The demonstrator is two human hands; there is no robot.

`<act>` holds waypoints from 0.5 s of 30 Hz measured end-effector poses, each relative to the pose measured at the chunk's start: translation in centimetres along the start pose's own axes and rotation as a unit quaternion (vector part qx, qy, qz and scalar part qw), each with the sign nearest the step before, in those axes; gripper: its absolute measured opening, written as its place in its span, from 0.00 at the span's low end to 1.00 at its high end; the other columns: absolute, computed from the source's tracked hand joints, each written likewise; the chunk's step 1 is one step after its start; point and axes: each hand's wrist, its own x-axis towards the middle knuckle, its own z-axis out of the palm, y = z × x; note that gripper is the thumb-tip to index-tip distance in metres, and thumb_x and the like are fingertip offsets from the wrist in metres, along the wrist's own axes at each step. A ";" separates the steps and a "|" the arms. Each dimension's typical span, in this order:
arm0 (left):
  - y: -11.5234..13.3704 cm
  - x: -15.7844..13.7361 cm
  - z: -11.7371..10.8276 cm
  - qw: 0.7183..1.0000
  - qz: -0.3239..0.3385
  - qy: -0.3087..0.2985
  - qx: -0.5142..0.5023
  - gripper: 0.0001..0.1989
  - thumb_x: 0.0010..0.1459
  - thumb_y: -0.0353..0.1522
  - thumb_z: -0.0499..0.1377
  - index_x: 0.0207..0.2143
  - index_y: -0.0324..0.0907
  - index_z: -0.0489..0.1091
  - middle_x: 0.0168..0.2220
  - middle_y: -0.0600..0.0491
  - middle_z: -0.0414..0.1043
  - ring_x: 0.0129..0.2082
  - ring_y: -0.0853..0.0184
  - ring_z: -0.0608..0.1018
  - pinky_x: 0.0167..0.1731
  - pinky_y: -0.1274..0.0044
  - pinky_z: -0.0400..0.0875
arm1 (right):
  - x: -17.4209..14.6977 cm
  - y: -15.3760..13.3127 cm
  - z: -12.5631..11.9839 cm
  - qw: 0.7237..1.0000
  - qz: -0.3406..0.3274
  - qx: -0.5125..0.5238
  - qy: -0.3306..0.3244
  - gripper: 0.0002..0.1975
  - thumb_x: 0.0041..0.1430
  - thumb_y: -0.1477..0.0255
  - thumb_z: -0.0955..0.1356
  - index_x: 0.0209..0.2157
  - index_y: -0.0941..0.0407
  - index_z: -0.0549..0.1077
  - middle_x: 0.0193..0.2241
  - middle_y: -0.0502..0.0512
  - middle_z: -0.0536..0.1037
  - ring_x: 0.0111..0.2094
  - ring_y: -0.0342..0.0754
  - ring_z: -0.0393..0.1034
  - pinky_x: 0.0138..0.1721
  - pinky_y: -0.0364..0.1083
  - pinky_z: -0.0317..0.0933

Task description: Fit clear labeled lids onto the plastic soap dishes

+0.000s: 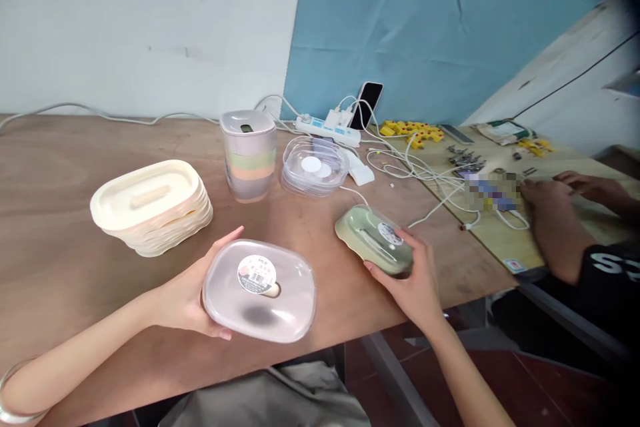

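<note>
My left hand grips the left end of a pale pink, rounded plastic cover, fingers behind it and thumb at its lower edge. A round printed label and a small oval opening show on its top. To the right, my right hand is closed around the near right end of a green plastic cover with a slot and a round label. That cover tilts low over the table. Left of both stands a stack of cream oval trays. Behind the hands is a tower of nested pink, green and orange covers.
Clear plastic pieces with white round stickers lie beside the tower. Farther back are a power strip, a phone and tangled white cables. At the right table, a co-worker's hands are near small metal and yellow parts.
</note>
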 end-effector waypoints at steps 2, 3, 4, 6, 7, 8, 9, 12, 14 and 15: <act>0.0 0.0 0.1 1.000 -0.008 0.006 -0.003 0.64 0.34 0.39 0.74 0.63 0.69 0.33 0.64 0.56 0.54 0.62 0.50 0.60 0.61 0.58 0.51 | 0.1 -2.5 -0.2 0.998 -0.009 0.064 0.016 0.31 0.48 0.65 0.73 0.54 0.53 0.63 0.54 0.63 0.63 0.57 0.61 0.59 0.56 0.64 0.55; 0.0 0.0 0.1 1.000 -0.011 0.008 -0.005 0.64 0.34 0.39 0.74 0.63 0.70 0.33 0.64 0.57 0.54 0.63 0.50 0.60 0.62 0.59 0.51 | 0.0 -4.1 -0.2 0.994 -0.018 0.105 0.016 0.32 0.48 0.66 0.73 0.54 0.52 0.62 0.55 0.63 0.63 0.58 0.61 0.58 0.55 0.63 0.56; -0.1 0.0 0.2 1.000 -0.012 0.009 -0.008 0.64 0.33 0.39 0.74 0.63 0.70 0.33 0.64 0.57 0.53 0.63 0.51 0.59 0.62 0.60 0.51 | -0.2 -5.7 -0.3 0.989 -0.033 0.145 0.007 0.32 0.48 0.66 0.74 0.54 0.51 0.61 0.56 0.63 0.62 0.59 0.61 0.57 0.55 0.62 0.58; -0.3 0.1 0.2 1.000 -0.008 0.012 -0.010 0.64 0.33 0.39 0.74 0.63 0.70 0.34 0.66 0.58 0.50 0.64 0.51 0.57 0.62 0.62 0.51 | -0.7 -8.9 -0.2 0.977 -0.084 0.197 -0.024 0.35 0.46 0.64 0.75 0.54 0.50 0.60 0.58 0.63 0.60 0.60 0.62 0.55 0.54 0.61 0.59; -0.4 0.1 0.2 1.000 -0.004 0.014 -0.006 0.64 0.32 0.39 0.74 0.63 0.70 0.34 0.66 0.58 0.49 0.64 0.51 0.56 0.62 0.63 0.51 | -0.9 -10.3 -0.1 0.970 -0.118 0.208 -0.037 0.36 0.44 0.63 0.75 0.55 0.50 0.60 0.58 0.63 0.58 0.61 0.63 0.54 0.53 0.60 0.60; -0.5 0.1 0.2 1.000 0.002 0.018 0.002 0.65 0.32 0.39 0.74 0.63 0.70 0.34 0.66 0.59 0.48 0.65 0.51 0.56 0.62 0.63 0.51 | -1.2 -11.5 0.0 0.965 -0.148 0.210 -0.051 0.37 0.43 0.63 0.76 0.54 0.50 0.60 0.60 0.63 0.55 0.60 0.63 0.54 0.53 0.60 0.61; -0.6 0.1 0.2 1.000 0.009 0.023 0.010 0.65 0.31 0.40 0.75 0.63 0.69 0.34 0.67 0.59 0.47 0.65 0.50 0.55 0.62 0.63 0.52 | -1.3 -12.4 0.1 0.961 -0.172 0.208 -0.064 0.37 0.43 0.64 0.76 0.54 0.50 0.60 0.61 0.63 0.53 0.60 0.63 0.55 0.53 0.59 0.61; -0.7 0.2 0.2 0.999 0.025 0.027 0.033 0.64 0.31 0.40 0.75 0.63 0.68 0.37 0.67 0.57 0.44 0.64 0.48 0.55 0.62 0.62 0.53 | -1.5 -13.8 0.5 0.955 -0.202 0.196 -0.093 0.37 0.43 0.66 0.76 0.54 0.50 0.60 0.61 0.61 0.50 0.60 0.61 0.55 0.55 0.57 0.60; -0.4 0.3 0.2 0.998 0.030 0.021 0.044 0.61 0.33 0.40 0.74 0.63 0.68 0.40 0.66 0.57 0.47 0.64 0.48 0.57 0.61 0.61 0.54 | -1.4 -14.1 0.6 0.954 -0.197 0.197 -0.112 0.39 0.43 0.66 0.76 0.56 0.50 0.58 0.60 0.61 0.52 0.61 0.60 0.53 0.58 0.56 0.58; -0.3 0.4 0.2 0.998 0.030 0.018 0.048 0.59 0.34 0.40 0.74 0.62 0.68 0.40 0.66 0.57 0.49 0.63 0.48 0.58 0.61 0.61 0.54 | -1.4 -14.1 0.7 0.953 -0.191 0.201 -0.124 0.40 0.44 0.65 0.76 0.57 0.49 0.57 0.60 0.61 0.53 0.62 0.60 0.52 0.59 0.56 0.57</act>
